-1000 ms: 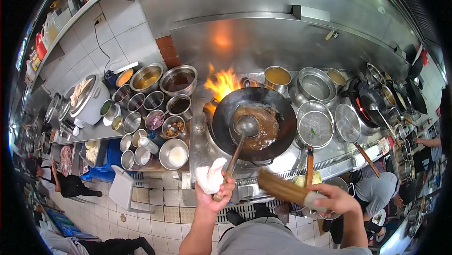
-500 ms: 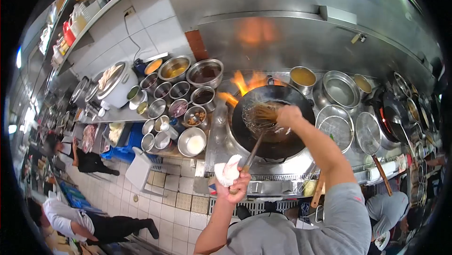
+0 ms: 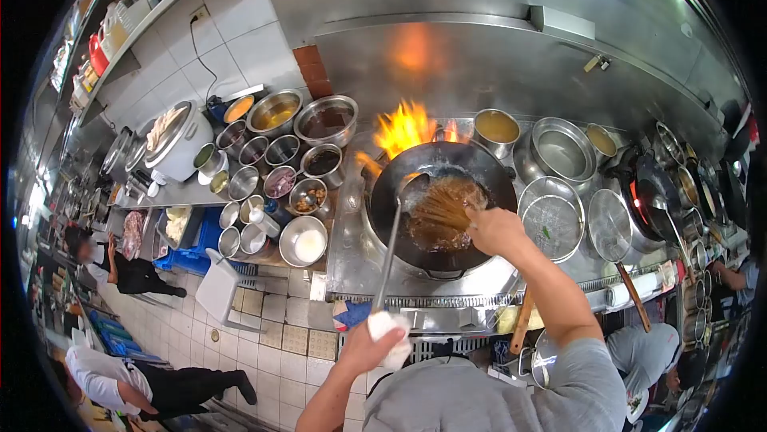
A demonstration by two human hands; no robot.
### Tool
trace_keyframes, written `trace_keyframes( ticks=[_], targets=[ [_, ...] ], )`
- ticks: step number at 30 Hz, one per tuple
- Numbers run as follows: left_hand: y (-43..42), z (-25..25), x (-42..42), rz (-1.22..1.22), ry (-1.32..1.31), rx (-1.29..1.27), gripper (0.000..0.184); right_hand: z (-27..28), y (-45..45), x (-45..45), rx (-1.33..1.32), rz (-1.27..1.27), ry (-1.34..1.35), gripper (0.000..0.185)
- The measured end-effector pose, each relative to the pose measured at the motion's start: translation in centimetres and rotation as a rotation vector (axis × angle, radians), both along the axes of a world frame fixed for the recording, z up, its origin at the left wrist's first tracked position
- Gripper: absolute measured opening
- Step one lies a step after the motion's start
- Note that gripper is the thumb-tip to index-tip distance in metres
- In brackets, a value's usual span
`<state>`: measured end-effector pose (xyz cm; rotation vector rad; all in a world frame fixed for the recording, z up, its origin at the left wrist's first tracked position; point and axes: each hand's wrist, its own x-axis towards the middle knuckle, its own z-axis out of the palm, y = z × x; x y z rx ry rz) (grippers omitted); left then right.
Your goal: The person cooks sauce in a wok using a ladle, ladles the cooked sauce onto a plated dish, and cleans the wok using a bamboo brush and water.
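Observation:
My right hand [image 3: 495, 232] is closed on a bamboo wok brush [image 3: 442, 212], its bristles down in the brown liquid of a black wok [image 3: 383, 220]. My left hand [image 3: 369, 350], below the stove's front edge, grips a ladle [image 3: 388, 252] by its handle together with a folded white cloth [image 3: 391, 336]. The ladle's bowl is inside the wok near the left part of the far wall, beside the brush and apart from it. Orange flames [image 3: 403, 132] rise behind the wok's far left rim.
Metal bowls of sauces and ingredients [image 3: 326, 120] crowd the counter on the left. To the right are a yellow-liquid pot [image 3: 496, 127], a mesh strainer [image 3: 551, 220], a long-handled skimmer [image 3: 609, 226] and another wok [image 3: 651, 200]. Other people [image 3: 112, 372] are at left and right.
The ladle has swung left and up, its bowl now against the far left of the wok. My left hand has shifted left and down. The flames have grown, and the view has shifted slightly.

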<state>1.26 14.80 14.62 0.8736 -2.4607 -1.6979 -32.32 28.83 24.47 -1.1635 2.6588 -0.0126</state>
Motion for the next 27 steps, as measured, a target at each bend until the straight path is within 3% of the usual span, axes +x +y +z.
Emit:
trace_keyframes(
  ticks=[3,6,8,12,13,16,17,20,23,27],
  targets=[
    [0.1,3.4,3.5,0.005,-0.058,-0.398,0.063,-3.2,0.9,-2.1,0.335,-0.014,-0.015,0.032],
    [0.0,3.7,6.3,0.051,-0.116,-0.573,0.062,-5.9,-1.9,-5.9,0.232,-0.066,0.046,0.026],
    [0.0,3.5,7.0,0.096,-0.160,-0.585,0.060,-9.4,-6.7,-8.2,0.055,-0.119,0.090,0.024],
    [0.0,0.8,8.5,0.178,-0.118,-0.597,0.055,-11.1,-12.8,-4.4,0.098,-0.102,0.071,0.027],
    [0.0,-0.3,8.9,0.198,-0.103,-0.588,0.055,-12.7,-11.7,-3.1,-0.012,-0.070,0.106,0.027],
    [0.0,-4.0,9.9,0.237,-0.063,-0.532,0.055,-11.2,-5.9,1.0,0.010,-0.123,0.048,0.029],
    [0.0,-4.7,9.9,0.242,-0.069,-0.519,0.055,-9.6,-3.8,1.3,0.126,-0.108,0.037,0.029],
    [0.5,-6.9,10.0,0.261,-0.118,-0.497,0.058,-9.1,-1.5,-3.3,0.196,-0.096,0.229,0.025],
    [0.8,-8.9,9.3,0.291,-0.131,-0.528,0.061,-10.1,-8.6,-8.0,0.053,-0.175,0.131,0.021],
    [0.0,-11.5,8.2,0.297,-0.177,-0.540,0.064,-10.8,-15.5,-3.9,0.042,-0.205,0.011,0.030]
  ],
)
